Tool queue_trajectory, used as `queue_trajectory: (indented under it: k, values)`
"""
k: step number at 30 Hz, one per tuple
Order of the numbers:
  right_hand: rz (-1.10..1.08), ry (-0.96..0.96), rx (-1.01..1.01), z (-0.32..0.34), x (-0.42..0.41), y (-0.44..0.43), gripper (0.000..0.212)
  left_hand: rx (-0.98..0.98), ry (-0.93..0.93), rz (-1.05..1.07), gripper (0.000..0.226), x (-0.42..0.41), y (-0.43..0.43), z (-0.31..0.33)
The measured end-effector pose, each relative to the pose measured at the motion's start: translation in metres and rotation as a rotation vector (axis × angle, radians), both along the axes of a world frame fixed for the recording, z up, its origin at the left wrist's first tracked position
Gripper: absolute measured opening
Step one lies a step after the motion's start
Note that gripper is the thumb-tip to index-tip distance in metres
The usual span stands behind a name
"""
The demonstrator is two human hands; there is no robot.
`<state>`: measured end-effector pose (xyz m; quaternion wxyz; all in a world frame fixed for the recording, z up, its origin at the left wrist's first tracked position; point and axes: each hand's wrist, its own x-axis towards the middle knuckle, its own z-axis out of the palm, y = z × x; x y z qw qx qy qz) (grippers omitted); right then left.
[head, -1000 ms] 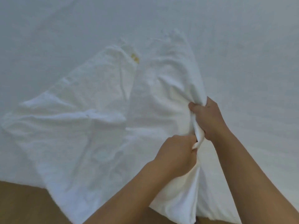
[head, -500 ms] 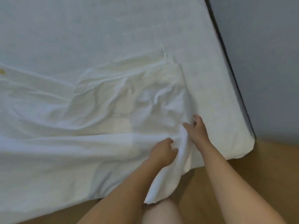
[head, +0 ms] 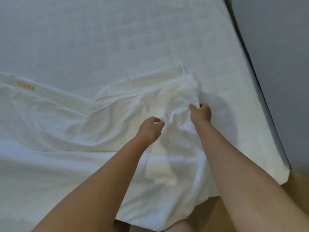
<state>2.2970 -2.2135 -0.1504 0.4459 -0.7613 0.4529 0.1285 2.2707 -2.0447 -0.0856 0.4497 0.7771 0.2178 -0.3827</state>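
White cloth (head: pixel 117 118) — lying rumpled across the bed (head: pixel 117 39), its near edge hanging over the bed's side, a yellow label (head: pixel 26 86) showing at far left. Right hand (head: pixel 200 113) is pinching a bunched fold near the cloth's right edge. Left hand (head: pixel 150 129) — resting just beside it, fingers curling over the cloth; whether it is gripping cannot be told.

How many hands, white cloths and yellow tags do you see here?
hands: 2, the left hand and the right hand
white cloth: 1
yellow tag: 1
total: 4
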Motion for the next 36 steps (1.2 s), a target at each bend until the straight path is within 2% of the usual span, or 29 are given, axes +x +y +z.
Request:
queue_trajectory:
  k: [3,6,8,10,12,15,18,20,21,23,24,25,27,29,30,31,33,35,36]
  values:
    - [0.233,-0.172,0.004,0.023,-0.006,0.004,0.023,-0.074,0.034,0.080,0.047,0.013,-0.009,0.006]
    - [0.615,-0.332,-0.139,0.049,-0.038,0.020,0.017,-0.168,0.081,0.230,0.063,0.025,-0.012,0.011]
    - [0.810,-0.418,-0.200,0.063,-0.064,0.035,0.021,-0.214,0.127,0.289,0.069,0.033,-0.012,0.016]
    - [0.968,-0.399,-0.189,0.069,-0.079,0.048,0.030,-0.248,0.181,0.296,0.066,0.038,-0.009,0.020]
    - [1.040,-0.325,-0.135,0.070,-0.082,0.055,0.030,-0.248,0.195,0.305,0.045,0.040,-0.004,0.021]
    - [0.967,-0.330,0.000,0.067,-0.075,0.050,0.022,-0.191,0.142,0.324,0.019,0.034,0.006,0.020]
    - [0.558,-0.303,0.395,0.078,-0.056,0.046,0.057,-0.184,0.054,0.291,0.015,0.025,0.015,0.022]
    - [0.339,-0.258,0.677,0.084,-0.040,0.049,0.078,-0.104,-0.083,0.112,0.020,0.015,0.019,0.026]
    - [0.320,-0.195,0.728,0.086,-0.033,0.054,0.087,-0.048,-0.156,-0.039,0.021,0.007,0.022,0.028]
    - [0.535,-0.034,0.589,0.092,-0.019,0.070,0.097,-0.013,-0.192,-0.276,0.019,-0.014,0.028,0.033]
    - [0.689,0.028,0.460,0.094,-0.015,0.081,0.091,-0.076,-0.148,-0.284,0.018,-0.024,0.034,0.035]
    - [0.826,0.056,0.321,0.093,-0.012,0.091,0.075,-0.187,-0.084,-0.200,0.020,-0.033,0.045,0.036]
    - [0.971,0.010,0.128,0.097,-0.013,0.108,0.038,-0.362,0.042,0.205,0.028,-0.039,0.075,0.042]
    - [1.012,-0.013,0.196,0.104,-0.023,0.117,0.024,-0.397,0.137,0.665,0.043,-0.036,0.107,0.040]
    - [1.049,-0.001,0.296,0.108,-0.033,0.121,0.026,-0.379,0.159,0.757,0.052,-0.031,0.120,0.038]
    - [1.119,0.033,0.412,0.114,-0.045,0.126,0.027,-0.364,0.166,0.759,0.058,-0.025,0.128,0.035]
    - [1.314,0.120,0.589,0.122,-0.072,0.140,0.023,-0.309,0.125,0.730,0.045,-0.017,0.132,0.034]
    - [1.384,0.172,0.676,0.122,-0.090,0.151,0.019,-0.088,0.017,0.677,0.028,-0.015,0.134,0.030]
    - [1.350,0.195,0.688,0.121,-0.091,0.156,0.012,-0.004,-0.039,0.631,0.030,-0.020,0.138,0.027]
